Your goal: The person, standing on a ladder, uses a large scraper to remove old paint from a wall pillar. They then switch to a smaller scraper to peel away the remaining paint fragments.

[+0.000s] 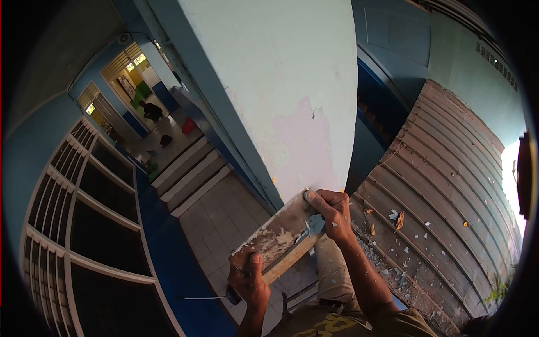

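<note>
2 hands grip 1 tool in my head view. My left hand [249,279] is clenched around the lower end of a wide scraper blade [276,235], thumb up on its paint-crusted face. My right hand [331,212] is clenched on the blade's upper end, fingers curled over the top corner, where a fleck of pale blue paint sticks just beside the knuckles. A wooden handle [287,259] runs along under the blade between the 2 hands. The blade lies tilted, its upper end touching the base of a pale wall [269,67], directly below a patch of stripped paint [300,149] that shows pinkish against the light coating.

To the right, a corrugated roof [449,185] slopes away, strewn with paint chips [397,216] and debris. To the left and below, a tiled floor [216,224] leads to steps [188,171], with a barred window frame [90,224] beside a blue wall band. At the far end of the corridor 1 other person [150,110] crouches, well apart from my hands, near a red object [188,126]. I cannot tell what that person is holding.
</note>
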